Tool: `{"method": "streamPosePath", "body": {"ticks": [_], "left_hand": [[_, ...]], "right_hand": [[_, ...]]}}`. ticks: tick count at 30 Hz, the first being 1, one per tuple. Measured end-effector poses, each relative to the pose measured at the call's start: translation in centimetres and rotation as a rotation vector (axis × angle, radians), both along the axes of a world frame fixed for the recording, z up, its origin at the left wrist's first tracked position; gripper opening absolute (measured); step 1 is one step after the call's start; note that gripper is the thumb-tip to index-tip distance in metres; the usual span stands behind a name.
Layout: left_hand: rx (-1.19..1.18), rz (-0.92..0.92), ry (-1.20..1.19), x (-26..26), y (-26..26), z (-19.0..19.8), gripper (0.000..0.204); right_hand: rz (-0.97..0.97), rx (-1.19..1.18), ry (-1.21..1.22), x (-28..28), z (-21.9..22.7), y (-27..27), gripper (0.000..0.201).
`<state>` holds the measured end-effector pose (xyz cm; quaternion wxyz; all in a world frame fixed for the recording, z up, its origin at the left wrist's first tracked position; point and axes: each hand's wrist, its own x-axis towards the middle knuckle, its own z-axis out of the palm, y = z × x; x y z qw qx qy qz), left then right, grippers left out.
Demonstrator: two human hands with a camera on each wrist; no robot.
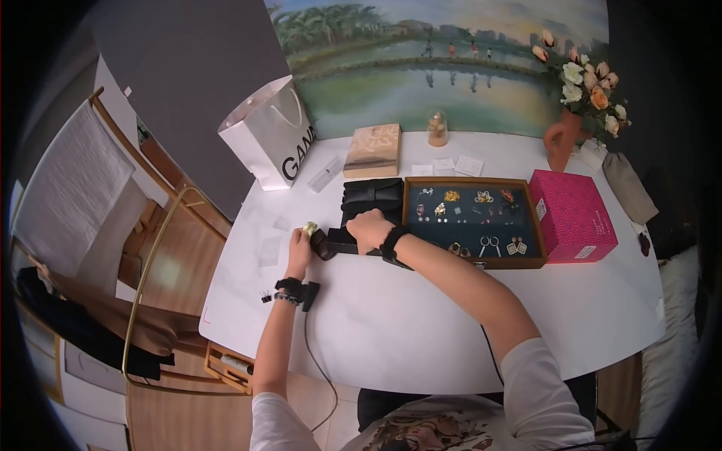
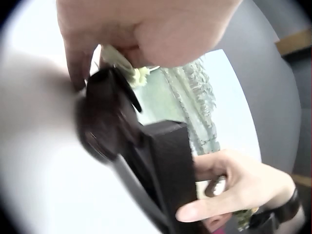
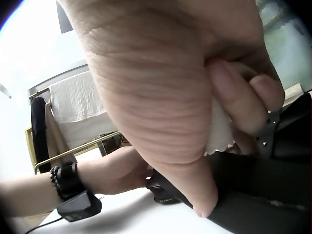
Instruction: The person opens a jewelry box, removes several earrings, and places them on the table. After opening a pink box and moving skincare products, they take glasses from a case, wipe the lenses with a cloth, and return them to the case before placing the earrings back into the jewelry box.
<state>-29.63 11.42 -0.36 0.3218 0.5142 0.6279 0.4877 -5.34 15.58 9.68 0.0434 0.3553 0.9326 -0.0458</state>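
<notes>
My left hand (image 1: 298,254) pinches dark brown sunglasses (image 2: 105,119), with their lenses beside the end of a narrow black box (image 2: 170,170). A pale yellow-green piece (image 1: 310,228) of soft-looking material shows at the same fingers. The right hand (image 1: 370,229) grips the black box, its thumb (image 2: 195,210) laid along one side. In the right wrist view, a white piece with a scalloped edge (image 3: 219,129) shows under that hand's curled fingers. Behind the box lies a black pouch with a flap (image 1: 374,194).
A glass-topped wooden jewellery case (image 1: 470,214) lies right of the hands, with a pink box (image 1: 571,218) beside it. Behind are a white paper bag (image 1: 263,135), a wooden-looking box (image 1: 374,150) and a small glass dome (image 1: 437,129). A binder clip (image 1: 265,296) lies by the left wrist.
</notes>
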Motion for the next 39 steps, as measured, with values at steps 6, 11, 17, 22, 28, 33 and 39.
{"method": "streamPosePath", "body": {"ticks": [6, 11, 17, 22, 28, 33, 39], "left_hand": [[0.243, 0.019, 0.534, 2.2, 2.0, -0.3, 0.026], [0.201, -0.06, 0.511, 0.3, 2.1, 0.8, 0.026], [0.161, -0.051, 0.369, 1.8, 0.0, 0.8, 0.027], [0.425, 0.149, 0.691, 2.8, 0.4, 1.6, 0.023], [0.028, -0.287, -0.453, 13.1, -2.2, 8.7, 0.035], [-0.152, -0.367, -0.869, 15.9, -1.5, 8.9, 0.038], [-0.135, -0.569, -0.749, 18.6, 1.6, 8.2, 0.031]], "right_hand": [[0.04, 0.006, 0.11, 1.0, -1.2, -0.1, 0.037], [-0.023, 0.081, 0.111, 0.1, -2.5, 0.1, 0.031], [0.002, 0.133, 0.082, 1.7, -1.9, 0.0, 0.019], [-0.163, 0.067, 0.743, 3.2, -2.0, -0.3, 0.035], [-0.254, 0.109, 1.234, 2.2, 0.0, -3.0, 0.029], [-0.139, 0.552, 1.011, 4.6, -0.9, -2.0, 0.038], [-0.34, -0.017, 1.047, 9.6, -2.4, 0.3, 0.076]]}}
